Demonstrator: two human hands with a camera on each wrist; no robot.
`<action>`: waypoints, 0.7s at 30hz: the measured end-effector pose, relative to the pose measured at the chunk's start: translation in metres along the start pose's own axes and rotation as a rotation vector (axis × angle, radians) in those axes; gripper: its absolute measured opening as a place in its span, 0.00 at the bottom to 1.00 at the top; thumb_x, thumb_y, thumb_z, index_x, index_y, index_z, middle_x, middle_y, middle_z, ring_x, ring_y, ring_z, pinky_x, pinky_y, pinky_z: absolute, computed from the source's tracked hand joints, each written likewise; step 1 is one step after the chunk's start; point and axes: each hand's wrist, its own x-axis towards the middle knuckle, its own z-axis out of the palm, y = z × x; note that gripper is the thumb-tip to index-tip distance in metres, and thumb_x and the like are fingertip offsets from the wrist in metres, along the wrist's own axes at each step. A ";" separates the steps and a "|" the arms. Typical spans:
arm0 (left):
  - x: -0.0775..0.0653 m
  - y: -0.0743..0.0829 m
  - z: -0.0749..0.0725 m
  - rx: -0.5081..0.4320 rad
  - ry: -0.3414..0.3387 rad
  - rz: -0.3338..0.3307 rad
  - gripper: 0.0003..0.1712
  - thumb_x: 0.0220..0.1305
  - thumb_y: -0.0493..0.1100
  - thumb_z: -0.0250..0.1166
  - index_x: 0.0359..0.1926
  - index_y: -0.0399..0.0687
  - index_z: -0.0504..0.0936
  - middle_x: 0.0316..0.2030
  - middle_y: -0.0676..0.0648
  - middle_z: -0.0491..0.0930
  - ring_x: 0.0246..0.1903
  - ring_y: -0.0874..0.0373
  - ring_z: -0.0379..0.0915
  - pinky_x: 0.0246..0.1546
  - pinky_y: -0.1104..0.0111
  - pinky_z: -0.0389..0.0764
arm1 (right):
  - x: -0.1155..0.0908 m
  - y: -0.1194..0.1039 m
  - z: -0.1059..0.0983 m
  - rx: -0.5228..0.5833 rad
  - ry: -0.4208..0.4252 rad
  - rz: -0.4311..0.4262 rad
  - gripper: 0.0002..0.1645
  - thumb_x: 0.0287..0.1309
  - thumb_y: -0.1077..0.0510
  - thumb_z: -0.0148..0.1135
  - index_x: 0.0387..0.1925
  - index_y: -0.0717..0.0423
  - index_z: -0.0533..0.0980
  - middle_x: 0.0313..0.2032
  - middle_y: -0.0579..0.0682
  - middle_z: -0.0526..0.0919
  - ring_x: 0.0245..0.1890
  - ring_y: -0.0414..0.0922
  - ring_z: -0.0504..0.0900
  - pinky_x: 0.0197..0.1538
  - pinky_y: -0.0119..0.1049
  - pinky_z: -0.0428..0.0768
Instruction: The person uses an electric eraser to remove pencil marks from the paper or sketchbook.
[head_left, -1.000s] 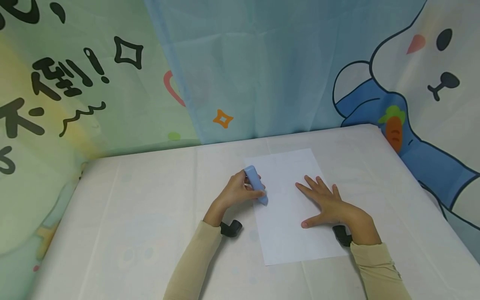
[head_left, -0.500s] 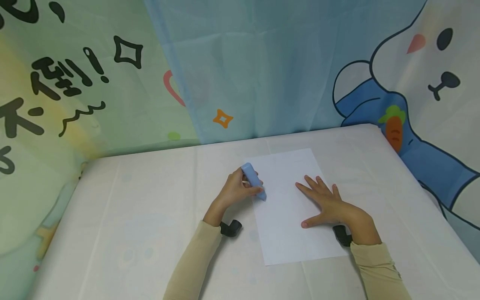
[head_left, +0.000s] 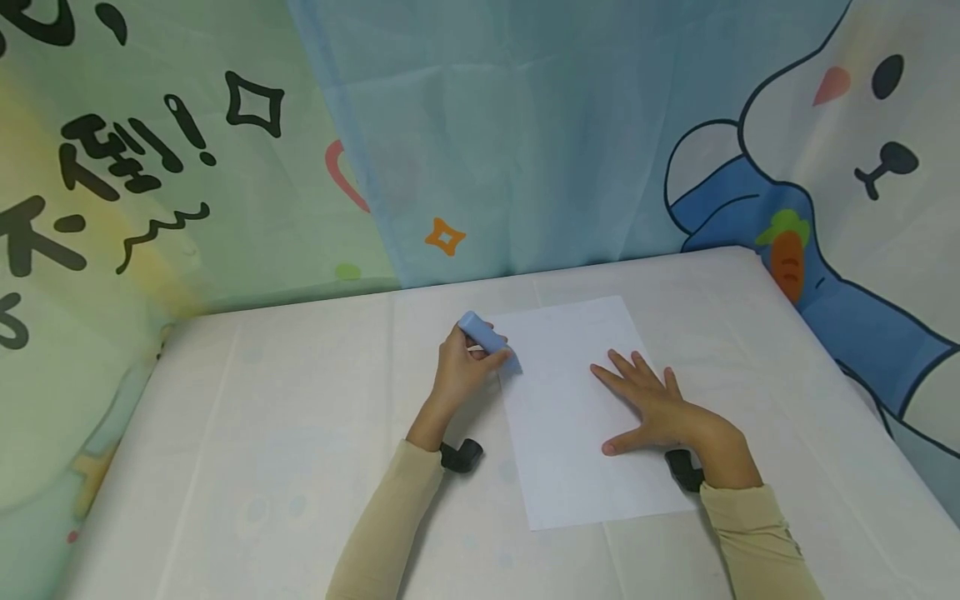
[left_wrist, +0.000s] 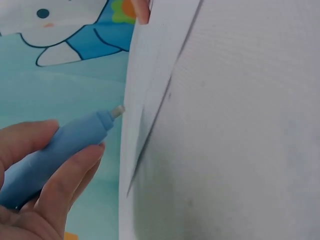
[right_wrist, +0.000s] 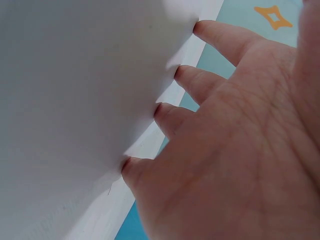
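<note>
My left hand (head_left: 457, 368) grips a light blue electric eraser (head_left: 487, 335) between thumb and fingers. In the left wrist view the eraser (left_wrist: 75, 142) has a narrow stepped nose and a short whitish tip (left_wrist: 118, 111). The tip end lies over the upper left edge of a white sheet of paper (head_left: 555, 433). On the sheet's right side my right hand (head_left: 654, 410) rests with fingers spread, holding nothing. Its fingertips (right_wrist: 165, 111) press on the paper in the right wrist view. No marks on the sheet are plain from here.
The table (head_left: 300, 417) has a white cloth over it. Behind it hangs a printed curtain (head_left: 525, 150) with cartoon figures, close along the table's back edge. A small black camera (head_left: 461, 457) sits on the left wrist, another black camera (head_left: 684, 471) on the right.
My left hand has moved up and to the left with the electric eraser, whose body now leans further to the left. The right hand and the paper have stayed in place.
</note>
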 end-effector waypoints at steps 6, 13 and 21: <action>0.003 -0.005 0.001 -0.018 0.044 0.001 0.23 0.56 0.29 0.69 0.51 0.27 0.71 0.43 0.31 0.83 0.39 0.40 0.84 0.39 0.66 0.87 | 0.000 0.000 0.000 0.000 -0.003 -0.006 0.67 0.38 0.43 0.80 0.73 0.59 0.52 0.74 0.68 0.38 0.73 0.69 0.27 0.65 0.73 0.22; 0.004 -0.008 0.003 -0.027 0.040 0.025 0.24 0.56 0.28 0.69 0.51 0.26 0.70 0.43 0.30 0.83 0.39 0.38 0.84 0.39 0.65 0.87 | 0.000 -0.001 0.000 -0.010 -0.008 0.005 0.67 0.39 0.42 0.79 0.74 0.58 0.51 0.74 0.68 0.37 0.72 0.69 0.28 0.65 0.72 0.21; 0.004 -0.007 0.004 -0.020 0.015 0.011 0.23 0.56 0.29 0.69 0.51 0.26 0.71 0.43 0.30 0.83 0.38 0.39 0.84 0.37 0.67 0.87 | 0.000 0.000 0.000 -0.013 -0.014 0.013 0.67 0.39 0.42 0.79 0.74 0.58 0.51 0.74 0.68 0.38 0.73 0.69 0.28 0.66 0.72 0.21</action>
